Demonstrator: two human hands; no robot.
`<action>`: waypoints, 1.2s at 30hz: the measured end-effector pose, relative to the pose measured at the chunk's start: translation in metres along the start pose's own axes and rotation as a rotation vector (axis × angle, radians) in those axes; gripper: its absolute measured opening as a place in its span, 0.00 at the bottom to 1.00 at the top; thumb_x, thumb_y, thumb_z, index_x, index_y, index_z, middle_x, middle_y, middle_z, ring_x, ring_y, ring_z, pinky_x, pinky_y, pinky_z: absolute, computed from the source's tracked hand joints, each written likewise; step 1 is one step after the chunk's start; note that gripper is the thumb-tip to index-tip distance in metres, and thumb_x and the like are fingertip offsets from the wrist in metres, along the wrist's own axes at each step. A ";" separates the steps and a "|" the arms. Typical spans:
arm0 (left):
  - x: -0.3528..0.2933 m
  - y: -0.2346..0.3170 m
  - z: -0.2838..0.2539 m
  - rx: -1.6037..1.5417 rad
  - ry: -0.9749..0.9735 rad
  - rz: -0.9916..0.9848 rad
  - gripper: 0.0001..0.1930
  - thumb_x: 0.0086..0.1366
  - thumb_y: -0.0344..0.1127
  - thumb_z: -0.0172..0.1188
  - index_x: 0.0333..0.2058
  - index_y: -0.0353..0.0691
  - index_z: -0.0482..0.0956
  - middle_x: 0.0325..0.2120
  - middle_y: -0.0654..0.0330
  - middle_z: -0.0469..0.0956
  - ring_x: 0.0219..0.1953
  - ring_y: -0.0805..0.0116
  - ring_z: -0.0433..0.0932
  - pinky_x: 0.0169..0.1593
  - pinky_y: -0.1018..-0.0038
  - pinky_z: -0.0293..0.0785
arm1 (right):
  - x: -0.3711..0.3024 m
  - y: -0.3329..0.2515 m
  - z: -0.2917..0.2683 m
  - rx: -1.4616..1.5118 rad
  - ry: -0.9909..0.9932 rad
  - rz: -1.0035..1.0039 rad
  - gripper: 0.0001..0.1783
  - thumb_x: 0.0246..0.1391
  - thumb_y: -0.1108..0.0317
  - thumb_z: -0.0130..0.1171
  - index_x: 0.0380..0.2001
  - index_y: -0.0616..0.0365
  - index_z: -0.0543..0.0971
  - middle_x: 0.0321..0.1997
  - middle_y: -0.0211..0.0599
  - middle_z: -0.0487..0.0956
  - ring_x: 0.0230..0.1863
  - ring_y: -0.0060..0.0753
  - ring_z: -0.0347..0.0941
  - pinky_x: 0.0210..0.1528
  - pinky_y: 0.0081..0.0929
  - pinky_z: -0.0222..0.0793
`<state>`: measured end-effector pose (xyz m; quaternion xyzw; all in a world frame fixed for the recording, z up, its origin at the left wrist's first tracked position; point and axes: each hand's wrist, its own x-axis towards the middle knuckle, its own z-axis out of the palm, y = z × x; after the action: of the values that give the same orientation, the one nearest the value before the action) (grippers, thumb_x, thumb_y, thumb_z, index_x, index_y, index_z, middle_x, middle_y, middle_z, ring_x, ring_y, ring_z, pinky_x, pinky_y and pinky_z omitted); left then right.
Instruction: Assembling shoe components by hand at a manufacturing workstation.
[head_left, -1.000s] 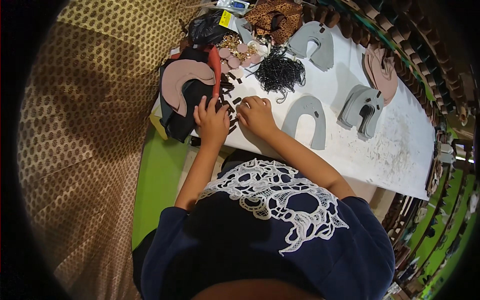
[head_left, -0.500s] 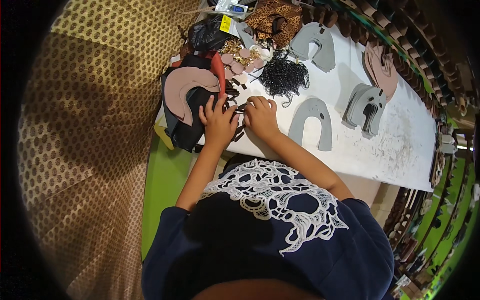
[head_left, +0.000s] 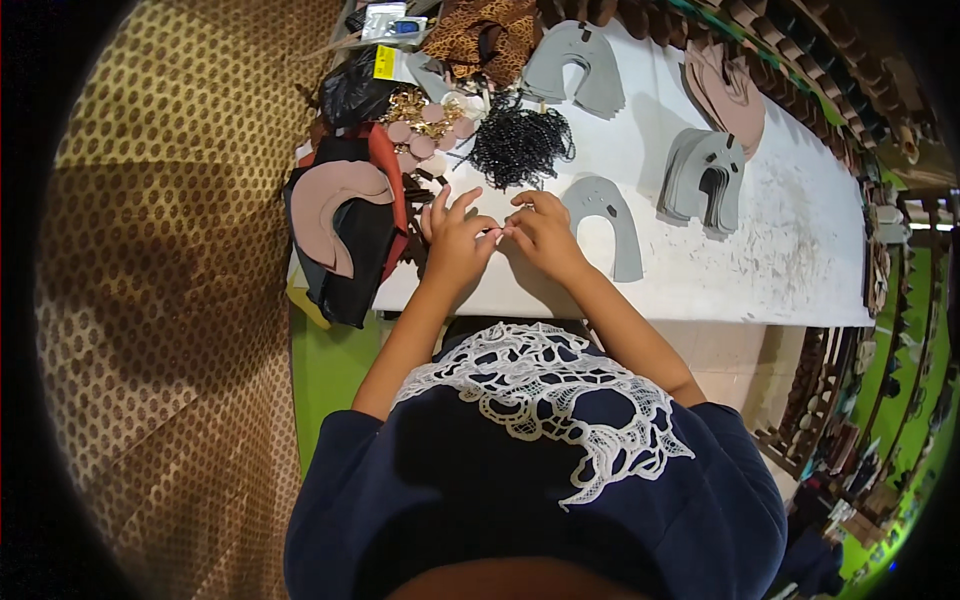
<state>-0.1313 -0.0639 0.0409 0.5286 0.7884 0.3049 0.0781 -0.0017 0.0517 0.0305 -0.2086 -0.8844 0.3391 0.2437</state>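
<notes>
over the white table [head_left: 760,270], the left hand [head_left: 462,240] and right hand [head_left: 545,237] pinch some tiny dark bit [head_left: 498,231] between their fingertips (can't tell its long axis), gray u-shaped piece [head_left: 626,245] nearer the right.

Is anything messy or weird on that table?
Yes: dark specks and smudges mark the right part of the long white tabletop, standing out against the pale surface. The heap of thin, black, beaded-looking strands looks tangled, too.
</notes>
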 end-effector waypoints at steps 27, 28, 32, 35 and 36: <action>0.056 0.084 0.093 0.167 -0.070 -0.188 0.06 0.49 0.44 0.63 0.24 0.52 0.82 0.59 0.59 0.61 0.63 0.44 0.48 0.58 0.38 0.37 | -0.039 0.081 -0.095 -0.060 0.193 0.302 0.06 0.42 0.67 0.61 0.26 0.53 0.82 0.43 0.39 0.75 0.49 0.43 0.66 0.51 0.38 0.59; 0.057 0.085 0.094 0.189 -0.077 -0.204 0.06 0.49 0.44 0.63 0.24 0.52 0.82 0.59 0.58 0.60 0.63 0.44 0.48 0.58 0.38 0.37 | -0.039 0.082 -0.097 -0.086 0.171 0.287 0.06 0.43 0.67 0.61 0.27 0.53 0.82 0.43 0.39 0.74 0.49 0.44 0.67 0.50 0.38 0.60; 0.057 0.090 0.098 0.228 -0.039 -0.204 0.05 0.48 0.41 0.62 0.21 0.49 0.79 0.59 0.56 0.61 0.63 0.44 0.49 0.58 0.39 0.37 | -0.038 0.085 -0.101 -0.094 0.137 0.283 0.06 0.44 0.67 0.61 0.28 0.52 0.81 0.44 0.39 0.73 0.48 0.44 0.66 0.51 0.39 0.61; 0.056 0.090 0.102 0.238 0.003 -0.198 0.05 0.48 0.40 0.62 0.21 0.49 0.78 0.58 0.55 0.62 0.62 0.45 0.50 0.58 0.40 0.37 | -0.038 0.090 -0.101 -0.091 0.112 0.268 0.10 0.45 0.66 0.61 0.33 0.53 0.81 0.45 0.40 0.73 0.49 0.45 0.66 0.51 0.39 0.60; 0.056 0.089 0.103 0.240 0.005 -0.200 0.05 0.48 0.40 0.62 0.21 0.49 0.78 0.58 0.55 0.62 0.62 0.45 0.50 0.58 0.40 0.37 | -0.038 0.092 -0.100 -0.090 0.110 0.266 0.10 0.45 0.66 0.61 0.33 0.53 0.81 0.45 0.40 0.73 0.49 0.45 0.66 0.51 0.39 0.60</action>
<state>-0.0393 0.0494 0.0194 0.4522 0.8681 0.2005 0.0425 0.1042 0.1443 0.0204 -0.3530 -0.8484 0.3167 0.2352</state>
